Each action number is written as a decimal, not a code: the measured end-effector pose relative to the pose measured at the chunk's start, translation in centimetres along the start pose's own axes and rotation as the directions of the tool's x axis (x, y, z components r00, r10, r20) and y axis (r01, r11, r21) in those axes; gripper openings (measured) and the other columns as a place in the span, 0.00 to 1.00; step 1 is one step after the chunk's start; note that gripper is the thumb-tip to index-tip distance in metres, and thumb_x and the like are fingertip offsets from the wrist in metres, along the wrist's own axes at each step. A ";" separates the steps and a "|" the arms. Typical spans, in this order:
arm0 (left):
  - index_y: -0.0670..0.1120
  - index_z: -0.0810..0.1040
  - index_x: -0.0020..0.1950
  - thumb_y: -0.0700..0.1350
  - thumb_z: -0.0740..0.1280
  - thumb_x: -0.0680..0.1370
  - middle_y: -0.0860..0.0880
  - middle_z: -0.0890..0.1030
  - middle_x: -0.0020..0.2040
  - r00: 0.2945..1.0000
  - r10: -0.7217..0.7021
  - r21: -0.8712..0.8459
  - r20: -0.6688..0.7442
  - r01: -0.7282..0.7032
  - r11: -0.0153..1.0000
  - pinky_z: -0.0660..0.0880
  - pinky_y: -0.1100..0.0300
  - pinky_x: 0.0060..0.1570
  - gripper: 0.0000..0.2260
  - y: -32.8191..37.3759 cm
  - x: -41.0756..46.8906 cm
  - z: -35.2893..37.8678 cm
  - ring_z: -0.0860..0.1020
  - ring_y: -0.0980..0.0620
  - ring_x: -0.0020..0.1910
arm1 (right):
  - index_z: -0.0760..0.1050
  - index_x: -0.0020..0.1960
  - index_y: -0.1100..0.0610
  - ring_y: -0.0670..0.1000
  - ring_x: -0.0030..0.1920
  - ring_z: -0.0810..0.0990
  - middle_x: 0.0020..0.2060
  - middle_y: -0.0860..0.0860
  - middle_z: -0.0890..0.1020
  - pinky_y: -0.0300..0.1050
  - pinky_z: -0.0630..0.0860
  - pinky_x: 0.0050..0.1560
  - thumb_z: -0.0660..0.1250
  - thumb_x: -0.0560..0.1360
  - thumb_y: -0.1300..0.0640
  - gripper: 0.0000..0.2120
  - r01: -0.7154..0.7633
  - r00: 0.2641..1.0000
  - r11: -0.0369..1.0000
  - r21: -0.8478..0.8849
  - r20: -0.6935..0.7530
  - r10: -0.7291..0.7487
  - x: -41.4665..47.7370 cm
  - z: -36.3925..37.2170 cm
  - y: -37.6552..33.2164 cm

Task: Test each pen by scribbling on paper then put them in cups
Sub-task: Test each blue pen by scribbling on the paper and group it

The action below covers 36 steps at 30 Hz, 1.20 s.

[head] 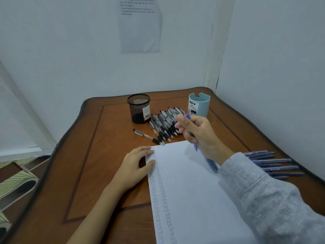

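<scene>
While I held the pen (195,146): my right hand (197,132) had its fingers curled round it, tip down, over the top of the paper (193,199). I think the tip was just off the sheet.
Left hand (135,164): it lay loose on the left edge of the paper. It held nothing and just pressed the sheet down.
Scribbles (158,191): thin rows ran down the left side. The rest of the sheet was white.
Doing it well: I had to set the tip down softly on a white spot beside the rows, make a small wiggle, and look for ink. My left hand had to press so the sheet would not slide.
Cups: the mesh cup (139,108) and the blue cup (199,104) stood at the back of the table (88,155), well apart. I could not see inside the blue cup.
Black pens (165,124): a pile lay between the cups, just past my right hand. I would need to lift high so I did not bump it.
Blue pens (272,164): a row lay by my sleeve (263,199), near the right edge of the table. A push from my arm could roll them off.
Room: bare wood was open to the left of the paper. The wall (263,67) was close behind the cups and on the right.
</scene>
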<state>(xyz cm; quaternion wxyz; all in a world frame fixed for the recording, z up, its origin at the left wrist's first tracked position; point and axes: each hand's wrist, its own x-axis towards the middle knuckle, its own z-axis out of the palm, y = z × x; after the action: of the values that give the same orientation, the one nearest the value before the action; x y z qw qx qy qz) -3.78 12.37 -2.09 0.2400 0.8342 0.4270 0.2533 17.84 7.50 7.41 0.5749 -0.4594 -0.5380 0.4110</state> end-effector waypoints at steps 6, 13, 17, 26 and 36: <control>0.51 0.76 0.66 0.48 0.63 0.80 0.58 0.72 0.67 0.999 0.016 0.022 -0.032 -0.016 1.000 0.62 0.54 0.70 0.14 0.0 0.2 -0.1 0.66 0.63 0.66 | 0.78 0.54 0.66 0.47 0.26 0.73 0.38 0.58 0.79 0.35 0.69 0.26 0.52 0.83 0.51 0.21 -0.204 0.976 0.928 0.312 -0.009 0.218 2.4 0.7 1.8; 0.51 0.78 0.63 0.56 0.65 0.77 0.57 0.76 0.64 0.996 0.063 0.095 -0.057 -0.058 0.994 0.68 0.54 0.64 0.17 -0.1 0.5 -0.3 0.70 0.61 0.63 | 0.81 0.44 0.67 0.47 0.22 0.71 0.26 0.56 0.78 0.36 0.68 0.22 0.61 0.79 0.46 0.24 -0.400 0.916 0.912 0.095 0.018 0.400 3.6 2.8 5.2; 0.50 0.79 0.61 0.59 0.63 0.75 0.57 0.77 0.62 0.996 0.070 0.080 -0.061 -0.065 0.995 0.69 0.53 0.62 0.20 0.0 0.6 -0.5 0.72 0.60 0.61 | 0.74 0.34 0.62 0.46 0.19 0.68 0.22 0.54 0.76 0.35 0.64 0.18 0.72 0.74 0.52 0.16 -0.292 0.942 0.956 -0.003 -0.174 0.287 4.1 4.2 6.8; 0.51 0.78 0.63 0.54 0.66 0.77 0.57 0.76 0.64 0.995 0.078 0.111 -0.058 -0.071 0.991 0.65 0.59 0.63 0.16 0.1 0.6 -0.5 0.70 0.61 0.63 | 0.71 0.33 0.63 0.49 0.18 0.72 0.24 0.59 0.78 0.38 0.68 0.20 0.74 0.72 0.53 0.19 -0.153 0.934 0.969 -0.193 -0.348 0.078 4.4 5.0 9.2; 0.49 0.79 0.62 0.53 0.68 0.76 0.56 0.77 0.63 0.994 0.062 0.076 -0.087 -0.055 0.996 0.66 0.56 0.64 0.16 -0.1 0.7 -0.4 0.71 0.60 0.63 | 0.64 0.27 0.59 0.51 0.22 0.76 0.21 0.54 0.69 0.44 0.74 0.30 0.67 0.70 0.70 0.18 -0.007 0.963 0.941 -0.338 -0.255 -0.084 5.2 4.8 10.9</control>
<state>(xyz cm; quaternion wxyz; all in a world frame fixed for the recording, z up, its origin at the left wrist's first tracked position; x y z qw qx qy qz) -3.69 13.07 -1.71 0.1823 0.8425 0.4217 0.2813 13.77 15.58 -1.93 0.5632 -0.5908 -0.5271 0.2366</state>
